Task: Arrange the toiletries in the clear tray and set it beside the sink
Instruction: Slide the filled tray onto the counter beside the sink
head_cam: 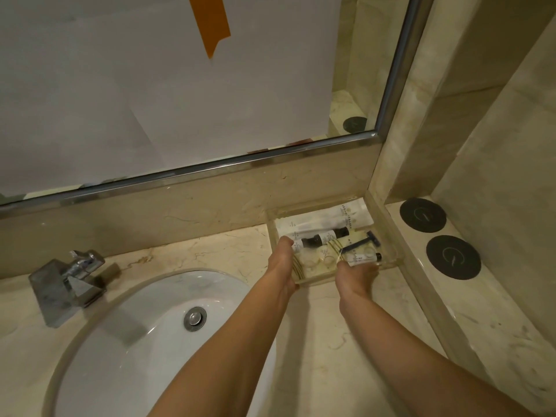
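The clear tray [391, 251] sits on the marble counter in the back right corner, right of the white sink [144, 341]. Inside it lie white sachets [325, 219], small black-capped bottles [328, 236], a blue razor [365, 239], round lidded pots [326, 258] and a small tube [362, 257]. My left hand [281, 266] grips the tray's left edge, thumb at the rim. My right hand [355, 276] holds the tray's front edge, fingers under it near the tube.
A chrome tap [70, 278] stands left of the sink, whose drain [195, 318] is at the bowl's middle. A mirror with a metal frame [210, 164] runs behind. Two black coasters [422, 217] [453, 257] lie on a raised ledge to the right.
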Tool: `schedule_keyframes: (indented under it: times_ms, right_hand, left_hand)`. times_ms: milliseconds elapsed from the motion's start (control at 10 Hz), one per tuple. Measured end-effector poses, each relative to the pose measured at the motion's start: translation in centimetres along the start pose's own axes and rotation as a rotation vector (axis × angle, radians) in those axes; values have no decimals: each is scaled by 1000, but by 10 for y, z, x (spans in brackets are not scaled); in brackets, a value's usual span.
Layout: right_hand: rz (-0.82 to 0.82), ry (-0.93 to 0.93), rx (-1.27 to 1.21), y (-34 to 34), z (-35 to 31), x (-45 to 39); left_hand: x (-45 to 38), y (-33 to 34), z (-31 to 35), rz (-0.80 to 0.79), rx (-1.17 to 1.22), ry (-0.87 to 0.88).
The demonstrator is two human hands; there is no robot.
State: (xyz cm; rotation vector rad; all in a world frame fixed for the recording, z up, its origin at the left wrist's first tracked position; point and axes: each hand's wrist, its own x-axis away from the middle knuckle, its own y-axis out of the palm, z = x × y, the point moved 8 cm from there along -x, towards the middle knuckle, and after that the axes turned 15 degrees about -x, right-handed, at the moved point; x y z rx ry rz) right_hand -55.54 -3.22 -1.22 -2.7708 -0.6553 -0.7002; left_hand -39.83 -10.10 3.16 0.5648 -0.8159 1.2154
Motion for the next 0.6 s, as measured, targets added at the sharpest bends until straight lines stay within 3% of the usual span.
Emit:
schedule_keyframes:
  times_ms: [400, 500, 600]
  right_hand:
    - [-67, 95, 46, -1, 4, -9]
    - [-165, 9, 111, -9, -7, 10]
    - [-190, -102, 159, -30, -1, 60]
  left_hand:
    - [-4, -10, -9, 63, -17, 89]
    - [7, -20, -19, 55, -3, 113]
    - [16, -35, -57, 166, -78, 103]
